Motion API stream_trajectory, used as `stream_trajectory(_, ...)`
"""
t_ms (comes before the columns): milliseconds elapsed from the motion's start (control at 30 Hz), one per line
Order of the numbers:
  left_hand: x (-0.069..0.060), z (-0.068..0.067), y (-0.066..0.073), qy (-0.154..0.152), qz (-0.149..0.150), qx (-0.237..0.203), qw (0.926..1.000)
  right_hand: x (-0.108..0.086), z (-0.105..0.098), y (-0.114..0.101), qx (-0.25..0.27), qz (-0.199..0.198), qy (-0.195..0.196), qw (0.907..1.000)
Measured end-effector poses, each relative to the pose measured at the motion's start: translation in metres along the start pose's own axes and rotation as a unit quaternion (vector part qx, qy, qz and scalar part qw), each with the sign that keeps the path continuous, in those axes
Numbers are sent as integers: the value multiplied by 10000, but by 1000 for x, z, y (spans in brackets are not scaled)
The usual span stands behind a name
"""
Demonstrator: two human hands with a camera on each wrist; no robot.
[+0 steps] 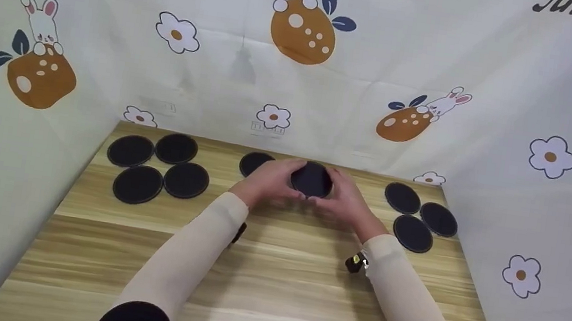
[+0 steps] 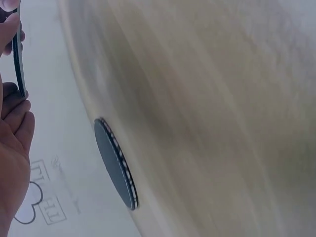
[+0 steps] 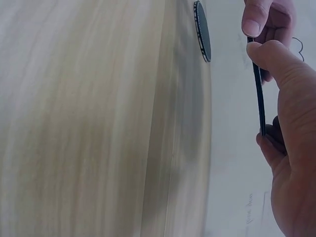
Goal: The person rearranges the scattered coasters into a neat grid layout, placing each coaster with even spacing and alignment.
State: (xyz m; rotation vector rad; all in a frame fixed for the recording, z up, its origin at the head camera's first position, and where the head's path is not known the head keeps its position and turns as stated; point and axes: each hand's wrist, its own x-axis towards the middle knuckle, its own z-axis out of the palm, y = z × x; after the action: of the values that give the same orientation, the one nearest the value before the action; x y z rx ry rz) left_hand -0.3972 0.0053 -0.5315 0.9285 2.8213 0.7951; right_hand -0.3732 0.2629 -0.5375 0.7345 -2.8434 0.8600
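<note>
Between both hands, a round black coaster (image 1: pixel 312 179) is held up by its rim above the far part of the table. My left hand (image 1: pixel 278 180) grips its left side, and my right hand (image 1: pixel 341 195) grips the right side, thumbs close together at the near edge. Both wrist views show the held coaster (image 3: pixel 259 94) edge-on, thin and raised off the wood. Just left of the hands lies another black coaster (image 1: pixel 256 165), partly covered by the left hand in the head view; its beaded-looking edge shows in the left wrist view.
Several black coasters (image 1: pixel 137 184) lie flat in a cluster at the back left of the wooden table (image 1: pixel 281 272). Three more coasters (image 1: pixel 413 234) sit at the back right. A pale printed curtain (image 1: pixel 206 88) closes off the back and both sides.
</note>
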Motion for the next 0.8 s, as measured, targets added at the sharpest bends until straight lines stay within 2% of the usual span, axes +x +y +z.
stream_trajectory(333,-2,-7,-13,183,-77,-190,9996,15,4,-7,53,78,-101,9999)
stream_trajectory(500,-2,-10,-17,161,-174,-288,9993,20,6,-9,142,86,-83,9998)
stream_trajectory(800,-3,-20,-22,237,-150,-105,9996,31,10,-13,131,-144,84,9998)
